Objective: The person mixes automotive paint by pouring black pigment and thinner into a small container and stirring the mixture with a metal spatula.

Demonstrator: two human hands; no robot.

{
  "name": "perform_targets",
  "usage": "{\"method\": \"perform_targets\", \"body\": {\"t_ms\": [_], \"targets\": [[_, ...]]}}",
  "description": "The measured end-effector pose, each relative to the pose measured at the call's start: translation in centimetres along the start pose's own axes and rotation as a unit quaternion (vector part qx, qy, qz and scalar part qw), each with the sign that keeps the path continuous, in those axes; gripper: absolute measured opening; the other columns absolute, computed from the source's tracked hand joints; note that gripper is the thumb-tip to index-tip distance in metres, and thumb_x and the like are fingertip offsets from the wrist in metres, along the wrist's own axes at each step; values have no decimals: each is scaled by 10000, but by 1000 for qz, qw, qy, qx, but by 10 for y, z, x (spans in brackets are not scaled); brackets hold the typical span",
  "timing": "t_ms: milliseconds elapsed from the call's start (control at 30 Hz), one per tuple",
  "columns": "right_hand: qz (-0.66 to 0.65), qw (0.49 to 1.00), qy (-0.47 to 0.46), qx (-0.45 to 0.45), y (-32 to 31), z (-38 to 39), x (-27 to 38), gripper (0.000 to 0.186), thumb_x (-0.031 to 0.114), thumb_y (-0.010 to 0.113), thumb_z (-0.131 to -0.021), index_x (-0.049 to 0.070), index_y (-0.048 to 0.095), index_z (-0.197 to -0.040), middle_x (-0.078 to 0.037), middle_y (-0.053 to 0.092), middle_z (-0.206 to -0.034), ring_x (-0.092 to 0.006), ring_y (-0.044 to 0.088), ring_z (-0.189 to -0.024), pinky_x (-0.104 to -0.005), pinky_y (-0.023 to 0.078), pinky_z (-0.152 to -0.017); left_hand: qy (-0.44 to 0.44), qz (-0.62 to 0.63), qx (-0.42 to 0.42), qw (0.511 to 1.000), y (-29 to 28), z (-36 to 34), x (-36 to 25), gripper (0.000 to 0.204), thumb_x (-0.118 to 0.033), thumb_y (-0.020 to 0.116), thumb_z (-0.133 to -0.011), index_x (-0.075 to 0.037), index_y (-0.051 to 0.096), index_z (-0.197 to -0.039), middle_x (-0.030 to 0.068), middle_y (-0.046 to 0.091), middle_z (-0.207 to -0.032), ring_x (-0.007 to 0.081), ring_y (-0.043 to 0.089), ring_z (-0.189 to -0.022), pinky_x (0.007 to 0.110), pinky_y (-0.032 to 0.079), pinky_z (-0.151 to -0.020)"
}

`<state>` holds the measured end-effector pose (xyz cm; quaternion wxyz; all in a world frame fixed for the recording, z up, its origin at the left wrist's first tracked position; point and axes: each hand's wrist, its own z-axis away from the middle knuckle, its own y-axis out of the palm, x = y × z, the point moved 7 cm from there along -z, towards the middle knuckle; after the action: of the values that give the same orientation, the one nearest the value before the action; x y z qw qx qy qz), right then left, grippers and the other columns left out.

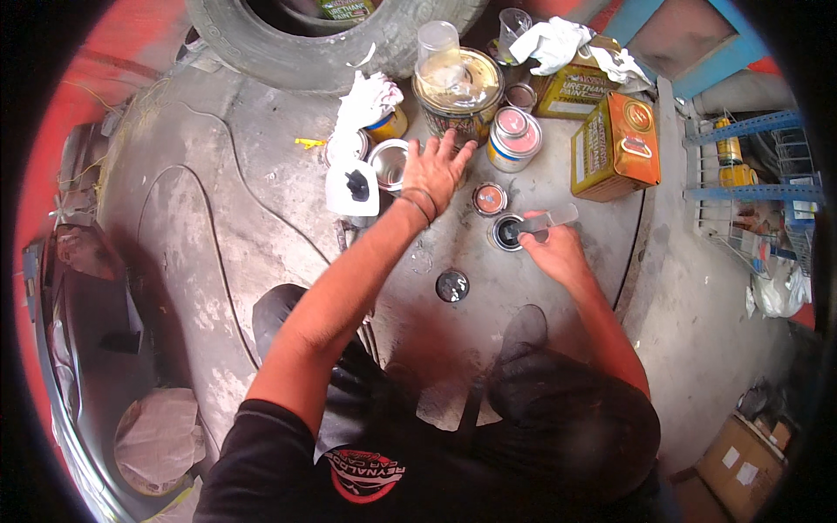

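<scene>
One translucent cup [562, 214] tilts at a round, dark-filled can [495, 237].

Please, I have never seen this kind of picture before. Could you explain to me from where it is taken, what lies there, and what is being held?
There is no robot here, only a person's two bare hands. The picture comes from a camera worn on the head, looking down; its wide fisheye lens bends straight edges.

On the grey floor stand cans of several sizes, among them a pink-topped can and an orange-and-yellow rectangular tin. A tyre lies behind.

The right hand holds a clear container by a small open can with dark contents. The left hand is spread near the cans; whether it touches one is unclear.
</scene>
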<state>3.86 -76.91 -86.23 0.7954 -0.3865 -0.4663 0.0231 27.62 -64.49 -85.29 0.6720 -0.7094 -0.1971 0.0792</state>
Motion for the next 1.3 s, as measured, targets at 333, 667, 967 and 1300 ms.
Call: {"method": "perform_targets", "body": {"t_ms": [333, 667, 967, 1300], "targets": [[113, 978, 82, 158, -6, 40, -27, 553, 327, 848, -886, 74, 746, -1367, -186, 846, -1137, -344, 821, -975, -435, 638, -923, 66, 35, 58, 995, -46, 7, -12, 513, -157, 786, -887, -194, 668, -1385, 148, 702, -1239, 331, 704, -1209, 516, 474, -1041], [-17, 968, -218, 126, 9, 89, 99, 859, 331, 971, -803, 57, 580, -1517, -204, 695, -1423, -423, 683, -1329, -509, 560, -1118, 86, 261, 112, 955, -174, 112, -66, 788, -221, 989, -689, -105, 609, -1369, 132, 686, -1180, 366, 710, -1108, 504, 497, -1000], [5, 960, -230, 158, 19, 108, 83, 914, 334, 1057, -658, 81, 641, -1431, -178, 739, -1335, -415, 715, -1254, -513, 578, -1072, 111, 350, 82, 926, -180, 150, -87, 760, -217, 949, -759, -162, 659, -1459, 148, 686, -1332, 333, 706, -1198, 477, 486, -1060], [38, 941, -287, 176, 25, 117, 76, 839, 324, 993, -698, 104, 662, -1437, -133, 738, -1364, -388, 709, -1242, -490, 566, -1083, 125, 339, 187, 914, -157, 159, -109, 580, -213, 903, -821, -175, 639, -1336, 167, 664, -1366, 339, 712, -1211, 500, 520, -1039]]}}
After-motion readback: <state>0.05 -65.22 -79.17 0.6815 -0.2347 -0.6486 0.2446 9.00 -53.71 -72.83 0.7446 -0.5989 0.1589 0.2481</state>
